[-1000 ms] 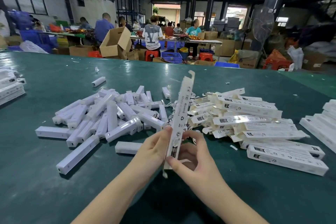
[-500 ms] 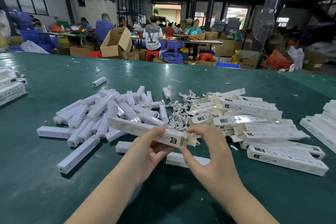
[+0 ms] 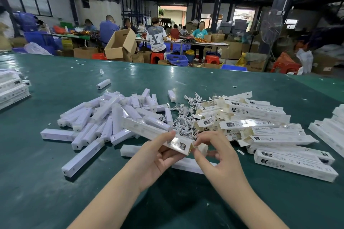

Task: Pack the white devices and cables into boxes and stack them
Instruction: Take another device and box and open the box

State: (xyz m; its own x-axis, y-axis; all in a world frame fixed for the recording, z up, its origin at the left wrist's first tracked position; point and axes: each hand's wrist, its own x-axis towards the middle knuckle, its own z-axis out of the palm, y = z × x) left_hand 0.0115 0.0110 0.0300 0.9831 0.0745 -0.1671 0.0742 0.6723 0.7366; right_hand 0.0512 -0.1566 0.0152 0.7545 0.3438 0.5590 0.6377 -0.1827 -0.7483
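I hold a long white box [image 3: 149, 132] level above the green table [image 3: 46, 191], its far end pointing left and away. My left hand [image 3: 158, 156] grips it near its open right end. My right hand [image 3: 217, 156] pinches the small end flap [image 3: 202, 148] at that end. A heap of white bar devices [image 3: 104, 117] lies to the left. White coiled cables [image 3: 184, 122] lie in the middle, and flat printed boxes [image 3: 256, 122] are piled to the right. One device [image 3: 188, 164] lies under my hands.
Stacks of filled boxes sit at the left edge [image 3: 13, 91] and the right edge [image 3: 329, 132] of the table. Beyond the far edge, people sit at tables among cardboard cartons [image 3: 121, 44] and blue crates [image 3: 176, 59].
The box went from upright to lying level across my hands. My right hand has shifted to its right end and now pinches the flap there.
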